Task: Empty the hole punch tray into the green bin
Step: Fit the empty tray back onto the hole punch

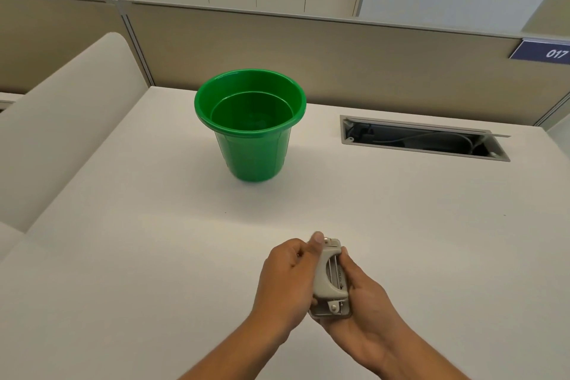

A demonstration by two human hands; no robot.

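Observation:
A grey hole punch [331, 279] is held between both hands near the front of the white desk [154, 241], lifted a little above it. My right hand [362, 315] cups it from below and the right. My left hand [290, 274] grips its left side, thumb on the far end. Its tray is hidden under the fingers. The green bin [250, 125] stands upright and open-topped at the desk's middle back, well beyond the hands.
An open cable slot [422, 138] with wires is set in the desk at the back right. A beige partition [308, 55] runs along the back, with a blue "017" sign [543, 52]. A low side panel [61, 120] borders the left.

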